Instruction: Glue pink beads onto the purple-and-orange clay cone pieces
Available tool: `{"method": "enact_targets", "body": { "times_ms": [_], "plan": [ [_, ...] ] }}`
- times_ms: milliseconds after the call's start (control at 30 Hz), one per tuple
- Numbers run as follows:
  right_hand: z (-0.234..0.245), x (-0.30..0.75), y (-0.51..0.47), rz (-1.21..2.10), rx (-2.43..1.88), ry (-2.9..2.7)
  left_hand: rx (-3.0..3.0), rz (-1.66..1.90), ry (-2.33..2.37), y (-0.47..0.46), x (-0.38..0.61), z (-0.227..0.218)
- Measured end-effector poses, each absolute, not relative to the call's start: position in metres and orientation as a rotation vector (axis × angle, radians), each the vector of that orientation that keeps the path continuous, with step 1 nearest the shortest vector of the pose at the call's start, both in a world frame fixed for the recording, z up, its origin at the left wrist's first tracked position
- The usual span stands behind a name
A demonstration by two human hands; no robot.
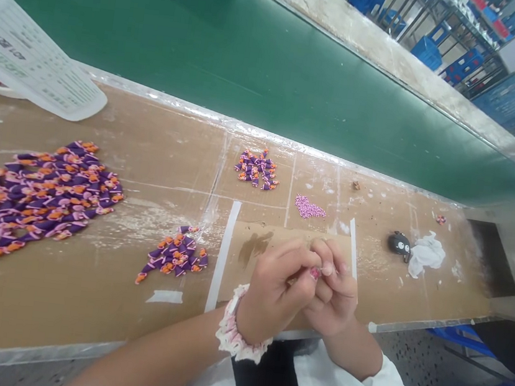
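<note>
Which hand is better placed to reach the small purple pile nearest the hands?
Probably the left hand: the small purple pile lies on its side; the right hand would cross over. Both pinch a pink piece.

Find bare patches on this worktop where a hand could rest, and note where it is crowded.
Bare: the near strip in front of the big pile and small pile; the stretch between printed sheet and far pile. Crowded: where the left hand and right hand meet, by the pink beads.
</note>
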State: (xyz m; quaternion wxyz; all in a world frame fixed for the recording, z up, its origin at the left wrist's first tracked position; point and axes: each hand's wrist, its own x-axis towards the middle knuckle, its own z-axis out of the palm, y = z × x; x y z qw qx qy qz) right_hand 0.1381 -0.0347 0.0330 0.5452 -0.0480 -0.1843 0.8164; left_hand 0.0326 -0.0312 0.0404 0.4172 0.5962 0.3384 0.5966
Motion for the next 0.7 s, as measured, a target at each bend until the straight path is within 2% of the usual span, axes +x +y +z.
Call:
{"method": "enact_targets", "body": {
  "times_ms": [167, 467, 600, 700],
  "plan": [
    [0.033, 0.135, -0.038, 1.914, -0.065, -0.43, 1.561, 1.541, 0.85, -0.034, 0.031, 0.038],
    [0.034, 0.138, -0.047, 1.853, -0.24, -0.374, 2.196, 1.672, 0.873, -0.028, 0.019, 0.034],
    [0.044, 0.147, -0.042, 1.725, -0.078, -0.229, 2.386, 1.688, 0.636, -0.034, 0.02, 0.034],
    [0.051, 0.152, -0.04, 1.71, 0.074, -0.263, 2.206, 1.704, 0.767, -0.032, 0.014, 0.036]
  ]
}}
